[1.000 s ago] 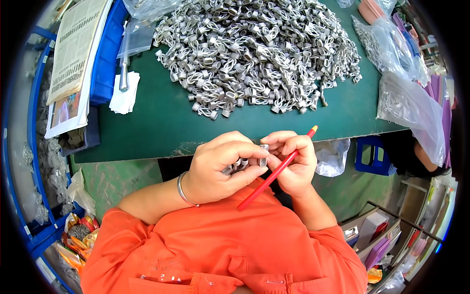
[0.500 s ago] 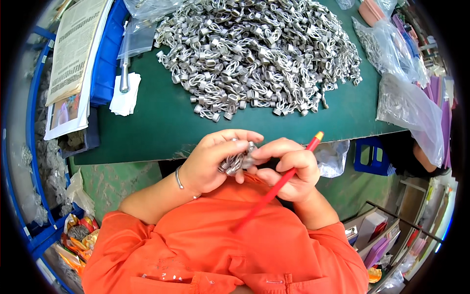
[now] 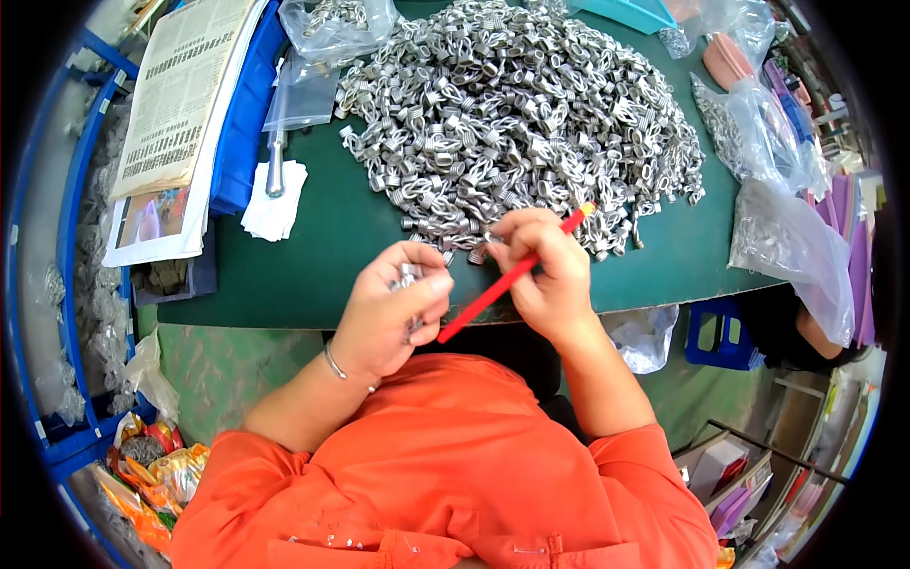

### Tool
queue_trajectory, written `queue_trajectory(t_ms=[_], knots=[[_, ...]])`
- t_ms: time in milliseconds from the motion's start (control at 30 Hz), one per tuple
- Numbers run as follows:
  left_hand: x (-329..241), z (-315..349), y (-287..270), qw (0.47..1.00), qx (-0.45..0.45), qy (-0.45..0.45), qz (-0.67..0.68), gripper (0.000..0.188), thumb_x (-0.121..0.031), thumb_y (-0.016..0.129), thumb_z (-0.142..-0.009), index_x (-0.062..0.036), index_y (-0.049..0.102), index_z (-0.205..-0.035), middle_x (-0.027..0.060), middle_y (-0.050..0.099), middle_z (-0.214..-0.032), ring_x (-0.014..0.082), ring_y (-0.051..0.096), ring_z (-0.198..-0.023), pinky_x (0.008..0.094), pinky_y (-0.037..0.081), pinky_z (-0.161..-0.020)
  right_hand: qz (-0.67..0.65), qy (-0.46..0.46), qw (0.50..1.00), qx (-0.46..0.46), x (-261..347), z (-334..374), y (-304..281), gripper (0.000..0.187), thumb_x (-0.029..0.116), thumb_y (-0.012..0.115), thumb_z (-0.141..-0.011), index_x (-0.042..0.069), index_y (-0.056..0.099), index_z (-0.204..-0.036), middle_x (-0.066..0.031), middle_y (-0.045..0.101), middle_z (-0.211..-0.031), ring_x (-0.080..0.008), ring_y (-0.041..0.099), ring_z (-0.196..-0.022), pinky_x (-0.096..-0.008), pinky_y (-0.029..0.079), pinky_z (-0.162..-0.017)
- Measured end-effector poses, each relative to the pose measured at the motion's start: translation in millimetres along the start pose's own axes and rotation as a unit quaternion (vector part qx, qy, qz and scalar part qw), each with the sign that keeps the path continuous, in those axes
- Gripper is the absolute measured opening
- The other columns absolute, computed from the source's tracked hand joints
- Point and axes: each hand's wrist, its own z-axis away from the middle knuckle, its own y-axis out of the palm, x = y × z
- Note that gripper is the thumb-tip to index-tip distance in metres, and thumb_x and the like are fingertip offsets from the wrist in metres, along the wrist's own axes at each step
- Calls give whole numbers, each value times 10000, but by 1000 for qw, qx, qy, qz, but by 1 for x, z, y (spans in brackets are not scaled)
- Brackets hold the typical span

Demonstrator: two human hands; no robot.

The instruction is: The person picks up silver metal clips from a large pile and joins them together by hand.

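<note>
A big heap of silvery coiled metal springs (image 3: 517, 119) covers the far half of the green table (image 3: 322, 247). My left hand (image 3: 393, 308) is closed around a small bunch of these springs (image 3: 408, 277) near the table's front edge. My right hand (image 3: 540, 270) holds a red pencil-like stick (image 3: 502, 280) that slants from upper right down to lower left, and its fingertips touch the near edge of the heap. A bracelet sits on my left wrist. My orange shirt fills the bottom of the view.
A newspaper (image 3: 185, 95) lies on a blue tray (image 3: 237, 123) at the left, with a folded white cloth (image 3: 273, 199) and a metal tool (image 3: 276, 171) beside it. Clear bags of parts (image 3: 787, 237) lie at the right. A blue stool (image 3: 716, 332) stands below.
Both hands have moved forward from over my lap to the table's edge. My right hand now reaches the heap, and the two hands have drawn apart.
</note>
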Motion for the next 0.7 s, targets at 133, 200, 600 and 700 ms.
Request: queue_trajectory(t_ms=[133, 200, 600, 700], knots=[[8, -6, 13, 992, 32, -48, -116, 249, -82, 594, -834, -8, 524, -1061, 56, 575, -774, 45, 439, -525, 175, 331, -388, -260, 96, 959, -62, 8, 24, -14, 223, -102, 587, -759, 38, 414, -775, -140, 531, -915, -155, 559, -749, -273, 497, -648], [10, -8, 18, 990, 55, -66, -115, 232, -79, 598, -833, -8, 539, -1046, 60, 590, -791, 43, 449, -527, 173, 331, -387, -275, 82, 957, -42, 12, 32, -20, 221, -114, 563, -768, 36, 404, -794, -148, 514, -933, -150, 560, -765, -268, 513, -677], [17, -7, 29, 848, 143, 303, -410, 202, 7, 697, -705, -33, 611, -884, 40, 562, -737, 103, 541, -627, 226, 425, -558, -467, 206, 860, -21, 8, 59, -32, 211, -77, 555, -800, 52, 389, -794, -202, 572, -888, -208, 609, -772, -279, 525, -646], [20, -7, 30, 848, 148, 300, -412, 206, 7, 699, -704, -32, 610, -885, 50, 571, -746, 119, 552, -641, 232, 435, -574, -458, 165, 873, -31, 3, 60, -29, 245, -100, 579, -777, 64, 400, -740, -173, 566, -889, -228, 607, -798, -317, 521, -717]])
